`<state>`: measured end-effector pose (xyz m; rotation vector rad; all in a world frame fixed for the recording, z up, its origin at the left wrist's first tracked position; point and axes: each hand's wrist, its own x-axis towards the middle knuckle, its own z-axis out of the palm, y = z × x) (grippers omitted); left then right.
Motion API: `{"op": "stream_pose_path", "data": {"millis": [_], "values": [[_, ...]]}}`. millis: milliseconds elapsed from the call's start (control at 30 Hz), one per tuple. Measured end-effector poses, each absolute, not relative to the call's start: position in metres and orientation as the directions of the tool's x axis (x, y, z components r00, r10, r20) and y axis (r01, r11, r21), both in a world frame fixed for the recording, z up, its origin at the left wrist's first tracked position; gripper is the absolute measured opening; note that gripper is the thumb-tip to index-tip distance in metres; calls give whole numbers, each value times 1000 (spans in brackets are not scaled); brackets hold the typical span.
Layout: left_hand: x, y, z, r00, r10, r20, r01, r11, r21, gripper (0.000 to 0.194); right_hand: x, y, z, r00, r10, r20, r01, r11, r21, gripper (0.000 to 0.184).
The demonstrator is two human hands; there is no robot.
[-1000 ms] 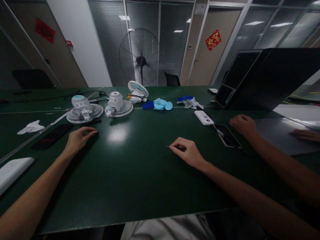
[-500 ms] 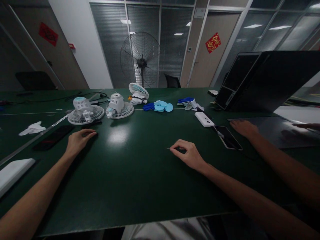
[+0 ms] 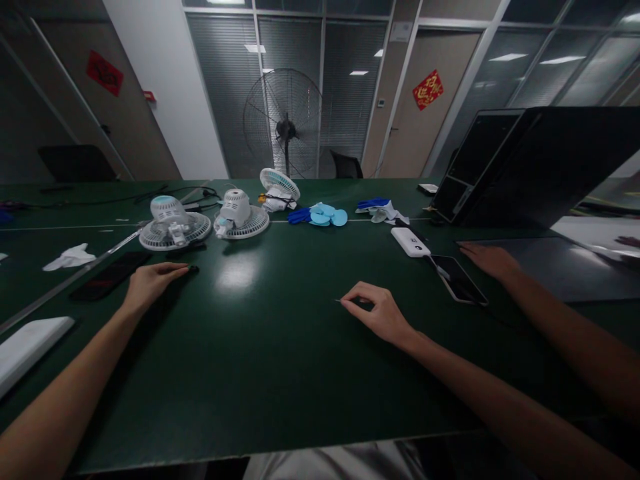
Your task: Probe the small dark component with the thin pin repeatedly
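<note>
My left hand (image 3: 153, 285) is low over the green table (image 3: 280, 373), its thumb and fingers pinched at a small dark object (image 3: 194, 269) whose kind is too small to make out. My right hand (image 3: 375, 310) rests at the middle right, with thumb and forefinger closed on a thin needle-like piece (image 3: 337, 300) pointing left. Beyond my left hand sits a small white fan (image 3: 173, 223), face down, with a second fan (image 3: 237, 215) to its right. A dark phone-like slab (image 3: 107, 277) lies beside my left wrist.
Farther back are a third small fan (image 3: 279, 190), light-blue round pieces (image 3: 327, 215) and blue-and-white gloves (image 3: 380, 210). On the right are a white power bank (image 3: 410, 241), a phone (image 3: 459, 279), a co-worker's arm (image 3: 540, 307) and a black computer case (image 3: 540, 167). A white box (image 3: 33, 347) lies left.
The camera view has shifted slightly. My left fingers have straightened and the small dark object at their tips shows more. My right hand keeps its pinch in nearly the same place.
</note>
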<state>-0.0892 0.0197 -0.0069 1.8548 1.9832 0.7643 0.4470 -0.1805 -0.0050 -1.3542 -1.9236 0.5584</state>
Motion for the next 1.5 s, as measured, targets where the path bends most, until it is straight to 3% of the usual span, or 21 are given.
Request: {"op": "stream_pose_path", "data": {"millis": [600, 867, 1000, 1167, 1367, 1500], "values": [[-54, 17, -4, 148, 957, 250, 905, -233, 357, 43, 445, -182, -5, -206, 928, 310, 636, 367, -679, 19], [-61, 15, 3, 14, 991, 133, 829, -86, 553, 60, 446, -182, -4, -215, 931, 296, 634, 363, -682, 19], [-51, 11, 11, 26, 999, 47, 758, -50, 650, 72, 447, -180, -5, -218, 931, 292, 634, 363, -683, 19], [17, -19, 13, 245, 970, -7, 660, -161, 734, 62, 447, -180, -5, -228, 930, 290, 637, 367, -677, 19], [136, -99, -1, 639, 769, -21, 457, -358, 814, 30, 441, -185, -5, -286, 912, 293, 644, 409, -646, 15], [173, -133, -3, 705, 708, 52, 373, -431, 821, 19, 437, -188, -6, -337, 895, 293, 635, 446, -631, 8]]}}
